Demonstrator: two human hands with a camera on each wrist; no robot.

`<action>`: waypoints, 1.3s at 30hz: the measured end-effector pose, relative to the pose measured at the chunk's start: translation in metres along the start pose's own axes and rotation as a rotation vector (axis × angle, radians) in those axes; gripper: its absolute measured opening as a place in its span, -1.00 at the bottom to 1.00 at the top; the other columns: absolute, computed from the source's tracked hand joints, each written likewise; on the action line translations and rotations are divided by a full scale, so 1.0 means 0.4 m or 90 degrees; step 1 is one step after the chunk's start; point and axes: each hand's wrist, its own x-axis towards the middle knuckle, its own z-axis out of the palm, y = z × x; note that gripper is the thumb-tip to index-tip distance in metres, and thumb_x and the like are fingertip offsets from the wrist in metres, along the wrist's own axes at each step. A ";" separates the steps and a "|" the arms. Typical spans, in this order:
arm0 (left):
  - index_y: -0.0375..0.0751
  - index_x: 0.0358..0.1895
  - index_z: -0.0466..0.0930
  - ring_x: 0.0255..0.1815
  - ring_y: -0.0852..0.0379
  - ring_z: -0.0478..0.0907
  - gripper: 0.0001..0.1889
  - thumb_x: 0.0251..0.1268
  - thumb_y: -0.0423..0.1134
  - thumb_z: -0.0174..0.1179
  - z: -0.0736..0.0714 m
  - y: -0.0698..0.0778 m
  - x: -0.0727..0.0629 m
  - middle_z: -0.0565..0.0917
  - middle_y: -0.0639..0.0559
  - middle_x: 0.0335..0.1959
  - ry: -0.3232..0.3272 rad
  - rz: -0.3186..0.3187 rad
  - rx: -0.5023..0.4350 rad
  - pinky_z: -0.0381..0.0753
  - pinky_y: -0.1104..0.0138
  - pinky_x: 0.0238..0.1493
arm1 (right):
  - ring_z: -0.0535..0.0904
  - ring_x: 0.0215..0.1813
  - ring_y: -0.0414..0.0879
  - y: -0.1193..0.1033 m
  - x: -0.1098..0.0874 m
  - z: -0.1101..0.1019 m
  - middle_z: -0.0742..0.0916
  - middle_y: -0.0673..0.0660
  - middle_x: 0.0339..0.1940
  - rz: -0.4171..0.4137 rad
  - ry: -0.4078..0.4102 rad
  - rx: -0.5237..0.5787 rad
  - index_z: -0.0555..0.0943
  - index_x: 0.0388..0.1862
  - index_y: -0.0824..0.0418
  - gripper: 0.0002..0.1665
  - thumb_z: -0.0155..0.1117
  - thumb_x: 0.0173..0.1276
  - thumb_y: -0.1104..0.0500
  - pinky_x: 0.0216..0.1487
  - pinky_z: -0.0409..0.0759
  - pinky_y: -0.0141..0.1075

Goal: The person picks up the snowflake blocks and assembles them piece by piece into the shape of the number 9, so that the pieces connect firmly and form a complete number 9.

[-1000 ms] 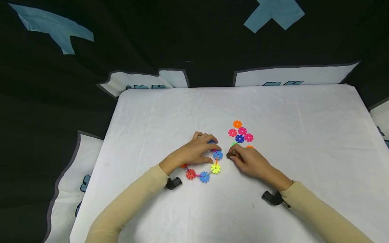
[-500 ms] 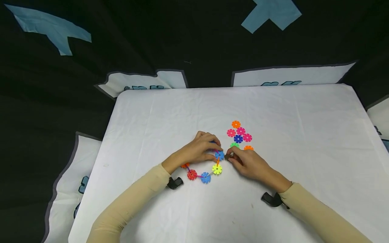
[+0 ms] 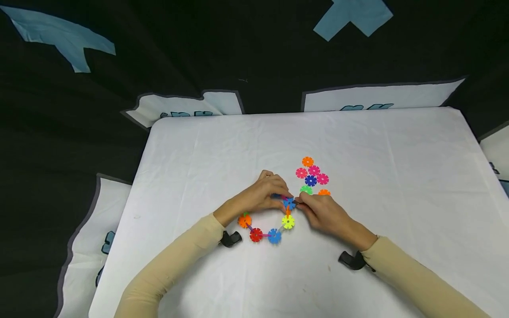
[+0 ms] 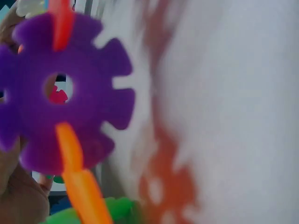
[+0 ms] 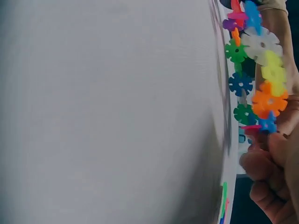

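Note:
Notched plastic discs are slotted together into a chain, which curves into a loop under my left hand [image 3: 262, 194] in the head view. That hand's fingers and thumb grip the chain at a blue disc [image 3: 289, 203]. From the right, my right hand [image 3: 328, 215] pinches a small brown disc [image 3: 296, 202], mostly hidden by the fingers, against the blue disc's edge. A yellow disc [image 3: 288, 221], a red disc [image 3: 256, 235] and an orange disc [image 3: 244, 220] show lower along the loop. A purple disc [image 4: 88, 93] fills much of the left wrist view.
Several loose discs lie beyond the right hand, among them a dark blue disc [image 3: 310, 181], a green disc [image 3: 306, 190] and an orange disc [image 3: 308, 161]. They rest on a white-covered table [image 3: 222, 145]. A black curtain [image 3: 258, 53] hangs behind the far edge.
My right hand has moved left, bringing the brown disc from apart to the blue disc's edge. The left hand and the chain have shifted slightly right, showing more of the orange disc.

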 end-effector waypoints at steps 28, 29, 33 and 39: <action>0.01 0.12 0.66 0.34 0.10 0.29 -0.61 0.19 -0.19 0.19 -0.032 0.005 0.002 0.57 0.12 0.16 -0.067 -0.060 0.060 0.11 0.10 0.30 | 0.45 -0.38 -0.20 0.062 -0.044 -0.089 0.60 0.01 -0.29 0.162 -0.184 -0.115 0.64 -0.02 0.16 -0.54 0.54 0.12 0.05 -0.33 0.52 -0.31; 0.02 0.10 0.66 0.33 0.11 0.30 -0.65 0.24 -0.12 0.20 -0.027 0.009 0.003 0.58 0.13 0.14 -0.066 -0.054 0.066 0.11 0.10 0.29 | 0.45 -0.38 -0.20 0.062 -0.044 -0.090 0.60 0.00 -0.30 0.165 -0.183 -0.112 0.64 -0.04 0.17 -0.55 0.54 0.12 0.06 -0.33 0.52 -0.31; 0.11 0.03 0.69 0.25 0.17 0.37 -0.65 0.25 0.11 0.28 0.003 0.020 0.014 0.61 0.19 0.03 -0.078 -0.023 0.104 0.14 0.12 0.25 | 0.42 -0.42 -0.21 0.060 -0.040 -0.091 0.57 -0.02 -0.40 0.197 -0.189 -0.092 0.57 -0.11 0.19 -0.58 0.54 0.12 0.08 -0.35 0.47 -0.32; 0.15 -0.08 0.72 0.09 0.22 0.44 -0.81 0.29 -0.01 0.28 0.026 0.025 0.015 0.61 0.23 -0.12 -0.070 -0.007 0.114 0.16 0.13 0.21 | 0.36 -0.50 -0.26 0.049 -0.042 -0.091 0.51 -0.07 -0.52 0.245 -0.194 -0.054 0.47 -0.18 0.17 -0.61 0.50 0.18 0.11 -0.43 0.40 -0.39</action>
